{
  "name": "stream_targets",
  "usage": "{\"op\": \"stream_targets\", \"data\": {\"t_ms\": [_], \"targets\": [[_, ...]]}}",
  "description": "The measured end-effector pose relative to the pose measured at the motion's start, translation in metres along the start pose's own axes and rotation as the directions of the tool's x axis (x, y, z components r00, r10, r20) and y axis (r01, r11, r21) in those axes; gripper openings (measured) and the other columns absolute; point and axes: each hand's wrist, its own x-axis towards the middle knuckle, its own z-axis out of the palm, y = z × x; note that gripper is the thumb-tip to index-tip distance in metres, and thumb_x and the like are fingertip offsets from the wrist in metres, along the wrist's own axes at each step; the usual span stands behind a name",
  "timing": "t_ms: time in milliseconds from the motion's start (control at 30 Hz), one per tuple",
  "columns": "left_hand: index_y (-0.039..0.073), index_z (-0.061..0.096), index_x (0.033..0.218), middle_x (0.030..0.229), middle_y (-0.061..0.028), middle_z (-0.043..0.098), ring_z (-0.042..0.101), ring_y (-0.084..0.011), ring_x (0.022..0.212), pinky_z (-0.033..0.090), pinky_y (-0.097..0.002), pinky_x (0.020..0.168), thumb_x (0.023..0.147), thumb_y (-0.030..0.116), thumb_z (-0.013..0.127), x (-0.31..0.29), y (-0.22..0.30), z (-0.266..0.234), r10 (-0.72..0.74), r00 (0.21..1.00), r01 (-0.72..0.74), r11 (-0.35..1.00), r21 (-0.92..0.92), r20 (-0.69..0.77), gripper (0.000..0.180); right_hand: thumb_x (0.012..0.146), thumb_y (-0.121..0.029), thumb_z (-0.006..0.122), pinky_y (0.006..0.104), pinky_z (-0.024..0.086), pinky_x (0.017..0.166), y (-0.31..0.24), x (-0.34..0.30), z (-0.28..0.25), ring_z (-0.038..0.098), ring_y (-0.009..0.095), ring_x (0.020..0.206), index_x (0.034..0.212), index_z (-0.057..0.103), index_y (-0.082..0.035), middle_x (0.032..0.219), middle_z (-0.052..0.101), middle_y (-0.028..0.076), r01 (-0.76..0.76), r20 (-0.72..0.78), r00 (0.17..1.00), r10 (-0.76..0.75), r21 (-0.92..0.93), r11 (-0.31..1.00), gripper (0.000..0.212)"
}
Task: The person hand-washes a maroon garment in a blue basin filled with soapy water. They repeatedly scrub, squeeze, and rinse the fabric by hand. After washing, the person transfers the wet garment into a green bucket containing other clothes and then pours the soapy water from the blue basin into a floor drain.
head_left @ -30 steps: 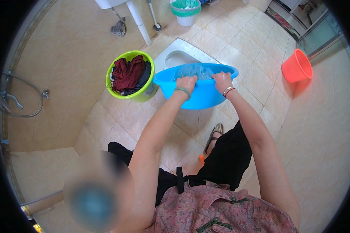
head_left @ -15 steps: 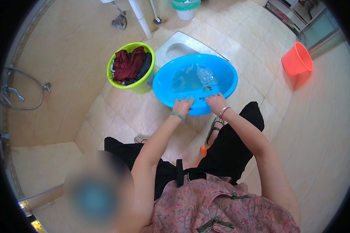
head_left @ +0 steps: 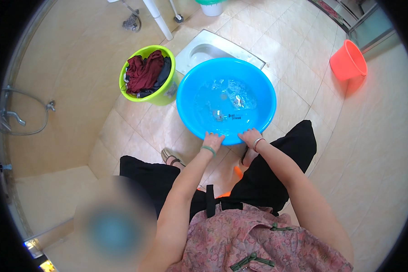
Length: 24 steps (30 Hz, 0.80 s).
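A large round blue basin [head_left: 204, 109] holds shallow, rippling water with some foam or glints on it. Its bottom carries dark printing. On the near rim, left of the middle, my left hand [head_left: 213, 140] grips with its fingers hooked over the edge; a green bangle circles that wrist. My right hand [head_left: 250, 137] holds the same rim a little to the right, with a silver bangle at the wrist. Both thumbs point inward along the edge. What lies under the rim is hidden from me.
Left of the basin stands a lime-green bucket [head_left: 168, 90] heaped with dark red and black clothes [head_left: 145, 70]. Behind it a white squat toilet [head_left: 208, 40] is set in the tiled floor. A coral bucket [head_left: 347, 61] stands far right; a shower hose [head_left: 45, 119] hangs at left.
The basin has come toward me and sits more level, its near rim lower in view. Both hands moved with it, and the water inside has been stirred up.
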Motion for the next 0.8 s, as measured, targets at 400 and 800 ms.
{"op": "stream_targets", "data": {"t_ms": [400, 800], "targets": [[0.025, 0.057, 0.105, 0.084, -0.0057, 0.066, 0.064, -0.026, 0.087, 0.044, -0.0433, 0.071, 0.09, 0.015, 0.048, 0.022, -0.019, -0.066, 0.062, 0.994, -0.053, 0.994, 0.094, -0.095, 0.02, 0.078, -0.009, 0.062, 0.0399, 0.047, 0.077, 0.022, -0.004, -0.052, 0.065, 0.026, 0.093, 0.102, 0.061, -0.018, 0.089, 0.068, 0.006, -0.078, -0.111, 0.99, 0.084, 0.054, 0.995, 0.026], [0.02, 0.059, 0.1, 0.077, -0.0109, 0.067, 0.066, -0.0307, 0.076, 0.045, -0.0433, 0.063, 0.087, 0.014, 0.05, 0.059, -0.018, -0.15, 0.093, 0.957, -0.117, 0.991, -0.069, -0.276, 0.017, 0.08, -0.007, 0.056, 0.042, 0.047, 0.079, 0.077, -0.018, -0.131, 0.067, 0.028, 0.088, 0.099, 0.063, -0.016, 0.086, 0.068, 0.01, -0.145, -0.125, 0.98, 0.154, 0.077, 0.986, 0.022]]}}
